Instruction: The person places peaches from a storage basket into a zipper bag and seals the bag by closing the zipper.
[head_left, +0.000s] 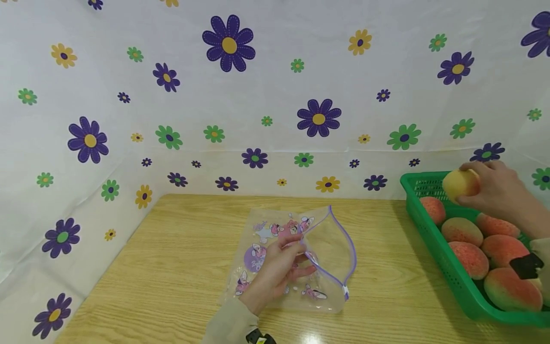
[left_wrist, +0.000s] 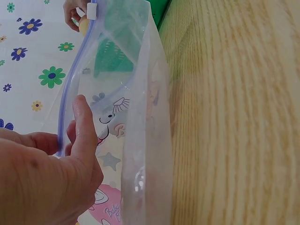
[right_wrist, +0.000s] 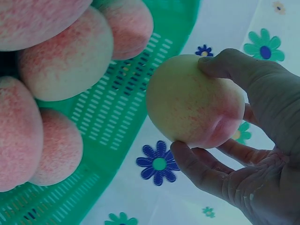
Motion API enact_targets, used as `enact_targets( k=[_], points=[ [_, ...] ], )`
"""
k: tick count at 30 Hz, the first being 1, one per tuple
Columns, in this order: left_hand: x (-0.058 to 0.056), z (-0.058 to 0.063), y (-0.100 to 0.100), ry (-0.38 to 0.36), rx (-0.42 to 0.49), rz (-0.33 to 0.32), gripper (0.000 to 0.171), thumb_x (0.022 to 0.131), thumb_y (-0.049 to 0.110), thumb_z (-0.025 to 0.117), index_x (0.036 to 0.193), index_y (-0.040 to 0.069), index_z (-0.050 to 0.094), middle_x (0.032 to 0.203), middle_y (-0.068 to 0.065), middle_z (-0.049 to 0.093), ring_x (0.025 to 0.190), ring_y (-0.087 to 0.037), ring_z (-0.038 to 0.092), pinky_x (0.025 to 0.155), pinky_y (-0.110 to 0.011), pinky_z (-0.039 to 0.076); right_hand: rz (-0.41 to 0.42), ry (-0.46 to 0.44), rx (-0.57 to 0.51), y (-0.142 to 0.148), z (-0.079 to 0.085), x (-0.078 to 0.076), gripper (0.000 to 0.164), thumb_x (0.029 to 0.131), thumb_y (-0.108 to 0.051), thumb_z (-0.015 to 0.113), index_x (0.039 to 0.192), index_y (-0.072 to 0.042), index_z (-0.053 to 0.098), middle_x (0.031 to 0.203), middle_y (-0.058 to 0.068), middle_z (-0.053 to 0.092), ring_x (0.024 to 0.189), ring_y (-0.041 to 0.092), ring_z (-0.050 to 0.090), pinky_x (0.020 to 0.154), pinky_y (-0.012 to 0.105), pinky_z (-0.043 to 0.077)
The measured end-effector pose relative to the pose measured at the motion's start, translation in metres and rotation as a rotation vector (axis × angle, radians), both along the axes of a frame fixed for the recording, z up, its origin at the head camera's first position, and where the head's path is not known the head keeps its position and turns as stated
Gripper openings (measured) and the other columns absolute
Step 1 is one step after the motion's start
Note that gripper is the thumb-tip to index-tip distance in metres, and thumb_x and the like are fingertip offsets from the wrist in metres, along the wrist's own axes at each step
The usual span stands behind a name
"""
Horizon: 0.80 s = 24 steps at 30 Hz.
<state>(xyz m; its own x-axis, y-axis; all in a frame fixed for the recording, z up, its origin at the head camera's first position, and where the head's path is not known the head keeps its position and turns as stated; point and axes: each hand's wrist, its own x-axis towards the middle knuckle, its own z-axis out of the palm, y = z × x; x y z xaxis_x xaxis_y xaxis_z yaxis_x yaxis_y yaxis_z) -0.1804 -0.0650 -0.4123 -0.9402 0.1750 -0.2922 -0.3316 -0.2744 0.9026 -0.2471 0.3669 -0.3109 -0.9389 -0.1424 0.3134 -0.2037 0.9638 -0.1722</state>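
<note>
A clear zip bag (head_left: 275, 296) with cartoon prints and a purple slider edge lies on the wooden table, its mouth held apart toward the right. My left hand (head_left: 279, 267) pinches the near side of that mouth; in the left wrist view, the thumb and fingers sit around the purple zip edge (left_wrist: 70, 89). Above the far end of the green basket, my right hand (head_left: 494, 186) grips a yellow-pink peach (head_left: 460, 186). The right wrist view shows the peach (right_wrist: 197, 101) between thumb and fingertips, lifted off the other fruit.
The green plastic basket (head_left: 438, 263) stands on the right of the table (head_left: 172, 267), with several more peaches (head_left: 468, 259) inside. A white flower-printed cloth (head_left: 266, 86) hangs behind the table and along its left side.
</note>
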Motion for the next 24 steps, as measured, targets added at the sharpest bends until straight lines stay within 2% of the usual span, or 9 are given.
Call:
enact_targets(
  k=[9, 17, 24],
  points=[
    [0.000, 0.002, 0.000, 0.005, 0.008, -0.003, 0.047, 0.096, 0.004, 0.056, 0.142, -0.001, 0.045, 0.100, -0.004, 0.054, 0.085, -0.014, 0.067, 0.079, -0.035, 0.066, 0.012, -0.032, 0.011, -0.014, 0.009, 0.002, 0.064, 0.076, -0.013, 0.083, 0.127, 0.009, 0.050, 0.117, 0.045, 0.046, 0.102, 0.060, 0.045, 0.077, 0.075, 0.046],
    [0.000, 0.000, 0.000, 0.009, 0.005, -0.001, 0.047, 0.096, 0.004, 0.056, 0.142, -0.001, 0.045, 0.099, -0.005, 0.056, 0.085, -0.014, 0.068, 0.080, -0.036, 0.066, 0.038, -0.021, 0.011, -0.020, 0.011, 0.006, 0.066, 0.076, -0.013, 0.084, 0.129, 0.007, 0.050, 0.125, 0.048, 0.043, 0.106, 0.067, 0.044, 0.079, 0.078, 0.047],
    [0.000, -0.001, 0.000, 0.011, 0.002, -0.010, 0.047, 0.096, 0.004, 0.056, 0.142, 0.000, 0.045, 0.100, -0.005, 0.055, 0.085, -0.014, 0.067, 0.080, -0.036, 0.066, 0.058, 0.012, 0.037, -0.028, 0.012, 0.012, 0.065, 0.075, -0.013, 0.084, 0.128, 0.006, 0.052, 0.122, 0.046, 0.045, 0.102, 0.066, 0.047, 0.077, 0.075, 0.050]
  ],
)
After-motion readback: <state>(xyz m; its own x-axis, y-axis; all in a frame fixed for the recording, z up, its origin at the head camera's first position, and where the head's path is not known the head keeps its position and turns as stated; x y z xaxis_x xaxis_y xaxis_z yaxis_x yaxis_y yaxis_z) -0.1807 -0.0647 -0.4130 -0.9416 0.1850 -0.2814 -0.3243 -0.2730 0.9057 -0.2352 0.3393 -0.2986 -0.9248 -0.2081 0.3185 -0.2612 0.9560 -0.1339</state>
